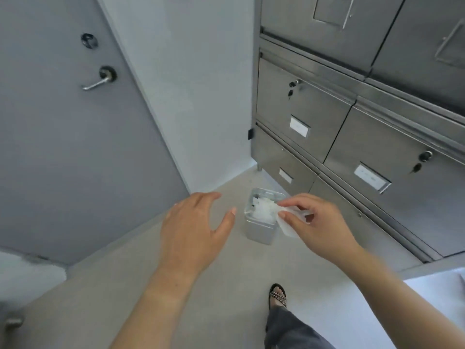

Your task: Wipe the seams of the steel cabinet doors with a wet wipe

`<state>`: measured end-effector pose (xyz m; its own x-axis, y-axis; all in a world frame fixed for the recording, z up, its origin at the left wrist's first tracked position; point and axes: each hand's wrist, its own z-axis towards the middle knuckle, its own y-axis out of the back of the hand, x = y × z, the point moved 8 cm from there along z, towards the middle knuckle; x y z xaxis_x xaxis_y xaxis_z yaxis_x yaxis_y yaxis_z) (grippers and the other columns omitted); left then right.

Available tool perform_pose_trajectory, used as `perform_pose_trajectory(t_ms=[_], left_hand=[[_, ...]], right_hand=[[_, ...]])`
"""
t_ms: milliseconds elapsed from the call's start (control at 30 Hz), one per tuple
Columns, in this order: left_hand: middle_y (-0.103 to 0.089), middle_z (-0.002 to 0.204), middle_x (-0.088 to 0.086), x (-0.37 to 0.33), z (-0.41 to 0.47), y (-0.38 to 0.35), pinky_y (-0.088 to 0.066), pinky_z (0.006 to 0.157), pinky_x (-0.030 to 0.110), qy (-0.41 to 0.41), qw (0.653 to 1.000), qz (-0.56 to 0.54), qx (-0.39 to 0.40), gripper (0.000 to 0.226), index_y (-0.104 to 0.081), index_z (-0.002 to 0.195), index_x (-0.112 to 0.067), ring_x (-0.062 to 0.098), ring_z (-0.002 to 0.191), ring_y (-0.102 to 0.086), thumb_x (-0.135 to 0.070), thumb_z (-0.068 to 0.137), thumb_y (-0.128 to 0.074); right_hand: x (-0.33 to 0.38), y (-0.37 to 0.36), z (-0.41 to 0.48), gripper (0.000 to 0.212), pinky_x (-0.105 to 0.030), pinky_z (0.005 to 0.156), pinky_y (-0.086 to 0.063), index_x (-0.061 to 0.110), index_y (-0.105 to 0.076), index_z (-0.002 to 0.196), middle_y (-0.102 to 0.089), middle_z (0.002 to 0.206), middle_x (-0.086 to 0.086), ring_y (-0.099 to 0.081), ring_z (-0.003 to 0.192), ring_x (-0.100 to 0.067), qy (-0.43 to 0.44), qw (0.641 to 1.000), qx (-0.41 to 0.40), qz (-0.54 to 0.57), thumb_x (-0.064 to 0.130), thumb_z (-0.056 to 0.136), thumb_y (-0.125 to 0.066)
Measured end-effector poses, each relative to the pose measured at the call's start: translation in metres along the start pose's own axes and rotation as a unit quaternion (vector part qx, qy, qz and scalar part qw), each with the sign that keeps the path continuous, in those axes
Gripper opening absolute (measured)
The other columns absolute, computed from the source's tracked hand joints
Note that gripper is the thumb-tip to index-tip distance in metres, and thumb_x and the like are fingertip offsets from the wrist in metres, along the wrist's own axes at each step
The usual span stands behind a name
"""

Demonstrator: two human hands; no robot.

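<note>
- Head view: a small metal box (259, 231) stands on the floor (141, 273), open at the top, with crumpled white wipes inside.
- Right hand (318, 226): thumb and forefinger pinch a wet wipe (286, 227) at the right rim of the box. The sheet hangs beside the box's right wall.
- Left hand (193, 230): released, fingers spread and straight, grasping nothing, just left of the box (apart from it).
- Steel cabinet (352, 127): behind and right of the box. Doors closed, label holders fitted, keys in two locks.
- Grey door (63, 134) with lever handle (97, 83): well left of the box.
- Sandalled foot (278, 295): on the near side of the box.
</note>
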<state>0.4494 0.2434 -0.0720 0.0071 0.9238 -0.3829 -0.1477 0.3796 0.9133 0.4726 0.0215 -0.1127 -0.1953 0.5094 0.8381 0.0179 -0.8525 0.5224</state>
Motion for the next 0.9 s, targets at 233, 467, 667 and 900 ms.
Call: perform_pose_trajectory(t_ms=[233, 467, 667, 900], left_hand=[[-0.06, 0.123, -0.008, -0.051, 0.11, -0.055, -0.036, 0.096, 0.029, -0.054, 0.997, 0.019, 0.056, 0.045, -0.06, 0.125, -0.025, 0.015, 0.114, -0.054, -0.052, 0.089, -0.052], [-0.062, 0.12, -0.005, -0.071, 0.194, -0.089, -0.042, 0.094, 0.034, -0.081, 0.992, 0.022, 0.092, 0.043, -0.062, 0.122, -0.022, 0.018, 0.111, -0.057, -0.049, 0.089, -0.055], [-0.064, 0.119, -0.003, -0.064, 0.257, -0.112, -0.044, 0.094, 0.037, -0.124, 0.985, 0.027, 0.117, 0.043, -0.063, 0.122, -0.022, 0.02, 0.11, -0.058, -0.05, 0.089, -0.056], [-0.066, 0.115, 0.002, -0.068, 0.32, -0.152, -0.048, 0.09, 0.041, -0.224, 0.959, 0.025, 0.169, 0.042, -0.064, 0.119, -0.017, 0.024, 0.104, -0.062, -0.045, 0.088, -0.062]], right_hand=[[-0.089, 0.049, 0.078, 0.014, -0.005, 0.069, -0.04, 0.03, -0.07, 0.089, -0.063, 0.09, 0.023, -0.057, 0.085, 0.006, -0.078, 0.996, -0.03, -0.02, 0.018, 0.083, -0.071], [-0.126, 0.06, 0.15, 0.014, -0.002, 0.069, -0.038, 0.029, -0.071, 0.091, -0.063, 0.092, 0.024, -0.057, 0.087, 0.009, -0.106, 0.993, -0.058, -0.019, 0.018, 0.083, -0.07], [-0.129, 0.035, 0.195, 0.014, 0.001, 0.071, -0.035, 0.023, -0.073, 0.094, -0.063, 0.094, 0.018, -0.053, 0.087, 0.015, -0.105, 0.989, -0.099, -0.022, 0.014, 0.083, -0.071], [-0.154, 0.009, 0.225, 0.017, 0.004, 0.076, -0.032, 0.019, -0.073, 0.097, -0.066, 0.096, 0.009, -0.055, 0.088, 0.003, -0.17, 0.971, -0.152, -0.072, 0.019, 0.081, -0.074]])
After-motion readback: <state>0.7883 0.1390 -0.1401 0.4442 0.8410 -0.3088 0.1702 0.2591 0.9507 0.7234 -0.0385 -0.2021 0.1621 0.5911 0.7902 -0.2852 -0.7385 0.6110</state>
